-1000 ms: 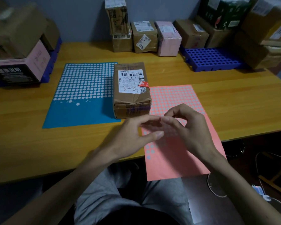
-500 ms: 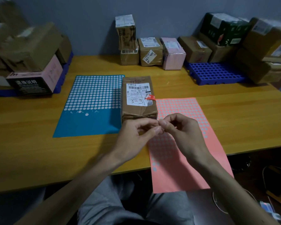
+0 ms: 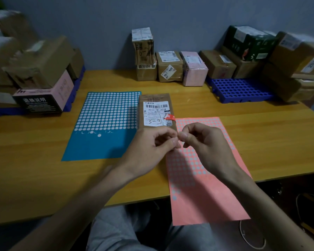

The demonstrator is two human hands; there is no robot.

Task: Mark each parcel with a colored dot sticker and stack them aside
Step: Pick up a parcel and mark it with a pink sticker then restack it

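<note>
Centre-frame parcel [image 3: 155,113] shows no dot, unstacked; left hand [image 3: 152,147], right hand [image 3: 205,142] curled, fingertips pinched together; sticker between them? Cannot tell.

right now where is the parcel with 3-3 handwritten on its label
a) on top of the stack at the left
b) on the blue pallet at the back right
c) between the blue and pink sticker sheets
c: the parcel lies flat on the table, with the blue sticker sheet on one side and the pink sticker sheet on the other.
</note>
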